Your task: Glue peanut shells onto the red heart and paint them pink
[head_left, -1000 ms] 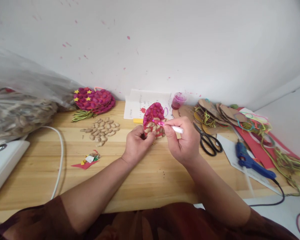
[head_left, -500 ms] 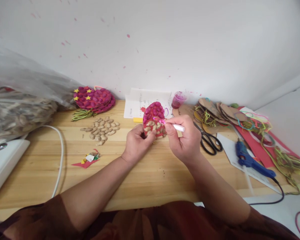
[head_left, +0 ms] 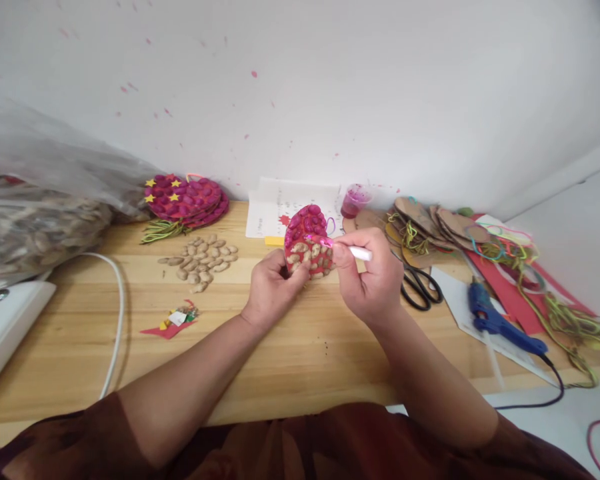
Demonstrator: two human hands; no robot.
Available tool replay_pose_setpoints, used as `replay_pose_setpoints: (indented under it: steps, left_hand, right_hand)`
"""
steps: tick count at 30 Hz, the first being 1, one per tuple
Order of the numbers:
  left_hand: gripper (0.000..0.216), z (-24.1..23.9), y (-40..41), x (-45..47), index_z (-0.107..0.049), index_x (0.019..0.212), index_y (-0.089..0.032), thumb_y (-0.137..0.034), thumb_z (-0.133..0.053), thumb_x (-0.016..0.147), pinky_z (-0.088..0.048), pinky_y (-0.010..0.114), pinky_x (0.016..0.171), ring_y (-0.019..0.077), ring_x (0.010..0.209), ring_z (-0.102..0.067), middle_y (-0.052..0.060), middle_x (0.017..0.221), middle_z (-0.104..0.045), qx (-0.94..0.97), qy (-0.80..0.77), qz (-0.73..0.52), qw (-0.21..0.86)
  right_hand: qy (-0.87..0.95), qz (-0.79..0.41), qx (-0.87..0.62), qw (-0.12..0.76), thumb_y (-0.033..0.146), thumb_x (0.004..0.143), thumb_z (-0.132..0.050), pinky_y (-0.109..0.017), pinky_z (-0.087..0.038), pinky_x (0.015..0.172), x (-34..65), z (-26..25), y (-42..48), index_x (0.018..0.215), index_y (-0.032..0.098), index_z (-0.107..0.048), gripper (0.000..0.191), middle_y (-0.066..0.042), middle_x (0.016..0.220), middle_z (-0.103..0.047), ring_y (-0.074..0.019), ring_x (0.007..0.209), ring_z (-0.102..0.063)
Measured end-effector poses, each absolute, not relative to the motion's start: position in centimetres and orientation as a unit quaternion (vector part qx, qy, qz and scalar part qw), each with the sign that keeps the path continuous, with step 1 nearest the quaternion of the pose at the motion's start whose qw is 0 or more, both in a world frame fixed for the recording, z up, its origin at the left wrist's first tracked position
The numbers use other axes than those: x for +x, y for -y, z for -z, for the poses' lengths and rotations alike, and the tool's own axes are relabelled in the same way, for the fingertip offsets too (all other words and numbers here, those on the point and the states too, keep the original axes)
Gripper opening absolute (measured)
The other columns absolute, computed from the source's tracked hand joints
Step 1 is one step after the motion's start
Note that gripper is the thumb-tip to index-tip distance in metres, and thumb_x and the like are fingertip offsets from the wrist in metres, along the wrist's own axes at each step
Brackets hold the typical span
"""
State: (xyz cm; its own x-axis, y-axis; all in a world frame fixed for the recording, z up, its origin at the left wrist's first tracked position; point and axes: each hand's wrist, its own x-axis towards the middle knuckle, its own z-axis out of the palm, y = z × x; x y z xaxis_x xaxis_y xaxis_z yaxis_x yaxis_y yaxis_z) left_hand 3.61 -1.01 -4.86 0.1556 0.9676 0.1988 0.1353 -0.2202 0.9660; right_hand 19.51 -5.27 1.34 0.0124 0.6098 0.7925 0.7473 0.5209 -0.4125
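Observation:
A round red disc covered with peanuts point(head_left: 310, 233) is tilted up above the table, gripped at its lower left edge by my left hand point(head_left: 275, 290), thumb in front. Its upper peanuts are coated magenta, while the lower ones are bare tan. My right hand point(head_left: 370, 277) is closed around a white-handled paintbrush point(head_left: 361, 253), whose magenta-stained tip reaches the disc's middle, over the peanuts. Behind the disc stands a clear plastic cup of magenta paint point(head_left: 353, 202). Loose unpainted peanuts point(head_left: 203, 260) lie in a pile to the left.
Finished magenta peanut discs point(head_left: 187, 200) are stacked at the back left, near a bag of peanuts point(head_left: 40, 227). Black scissors point(head_left: 420, 287), a blue glue gun point(head_left: 500, 323) and cardboard discs with cords point(head_left: 430, 223) lie right. Paper scraps point(head_left: 173, 320) and a white cable point(head_left: 119, 313) are left.
The brush tip has shifted slightly left across the disc, with my right hand's grip unchanged. My left hand still holds the disc; the whole view has drifted slightly.

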Motion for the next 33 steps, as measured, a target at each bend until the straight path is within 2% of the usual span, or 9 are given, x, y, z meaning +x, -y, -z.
replay_pose_setpoints:
  steps: [11,18,24,27,33]
  left_hand:
    - [0.019,5.17,1.08,3.68,-0.068,0.078,-0.018,-0.035,-0.069,0.086,-0.05,0.03,0.075,0.0179,0.076,-0.061,0.005,0.085,-0.072,0.617,-0.433,-0.484,0.444]
    - [0.021,4.8,1.07,3.68,-0.07,0.079,-0.018,-0.038,-0.071,0.086,-0.047,0.027,0.067,0.0154,0.069,-0.055,0.002,0.077,-0.068,0.579,-0.438,-0.493,0.48]
    - [0.021,4.95,1.05,3.79,-0.071,0.081,-0.018,-0.038,-0.072,0.086,-0.048,0.027,0.07,0.0157,0.072,-0.057,0.003,0.08,-0.069,0.575,-0.426,-0.506,0.483]
    - [0.022,4.79,1.09,3.87,-0.071,0.081,-0.017,-0.039,-0.073,0.085,-0.047,0.026,0.067,0.0146,0.07,-0.056,0.002,0.079,-0.068,0.553,-0.425,-0.506,0.507]
    - [0.023,4.37,1.26,3.84,-0.067,0.076,-0.018,-0.039,-0.075,0.084,-0.039,0.023,0.056,0.0113,0.057,-0.046,-0.003,0.063,-0.058,0.544,-0.426,-0.504,0.518]
  right_hand:
    - [0.681,0.044,-0.484,0.548,0.019,0.099,-0.063,-0.027,-0.056,0.072,19.18,-1.5,5.46,0.099,0.022,-0.065,0.003,-0.001,0.089,-0.074,-0.0125,0.078,-0.07]
    - [0.666,0.048,-0.495,0.556,0.019,0.098,-0.064,-0.025,-0.054,0.069,19.45,-1.53,5.49,0.098,0.021,-0.064,0.002,0.0,0.085,-0.071,-0.0109,0.073,-0.067]
    - [0.673,0.039,-0.49,0.552,0.021,0.099,-0.063,-0.028,-0.056,0.073,19.44,-1.32,5.32,0.099,0.022,-0.064,0.002,-0.001,0.09,-0.074,-0.0136,0.078,-0.069]
    - [0.663,0.039,-0.503,0.553,0.022,0.099,-0.062,-0.028,-0.056,0.071,19.58,-1.33,5.28,0.098,0.022,-0.064,0.002,-0.001,0.087,-0.073,-0.0137,0.075,-0.068]
    - [0.679,0.036,-0.486,0.548,0.023,0.1,-0.061,-0.029,-0.055,0.072,19.52,-1.37,5.26,0.1,0.022,-0.065,0.004,-0.002,0.09,-0.074,-0.0142,0.077,-0.068]
